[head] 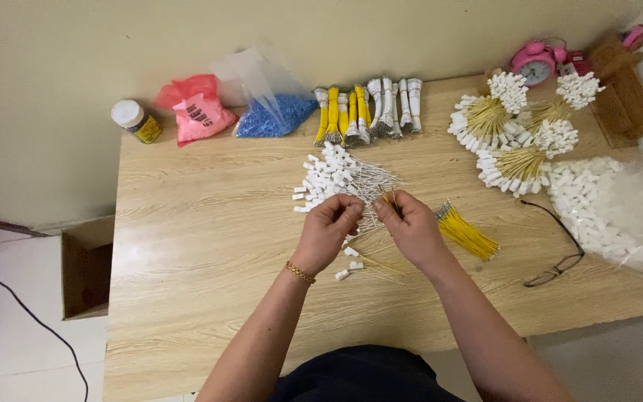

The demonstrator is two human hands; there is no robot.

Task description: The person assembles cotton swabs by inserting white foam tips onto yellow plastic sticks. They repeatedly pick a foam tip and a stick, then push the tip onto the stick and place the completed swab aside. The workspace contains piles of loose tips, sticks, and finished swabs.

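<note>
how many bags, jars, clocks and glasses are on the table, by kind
plastic bags: 3, a red bag, a clear bag of blue beads and a clear bag of white pieces
jar with a white lid: 1
pink alarm clock: 1
pair of glasses: 1
total: 6

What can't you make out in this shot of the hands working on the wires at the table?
- Head view: what the left hand and right hand pinch, hidden by the fingers and too small.
- The bag of white pieces, cut off by the right edge.
- The pink alarm clock dial, too small to read.
- The cardboard box inside, hidden by the table.
</note>
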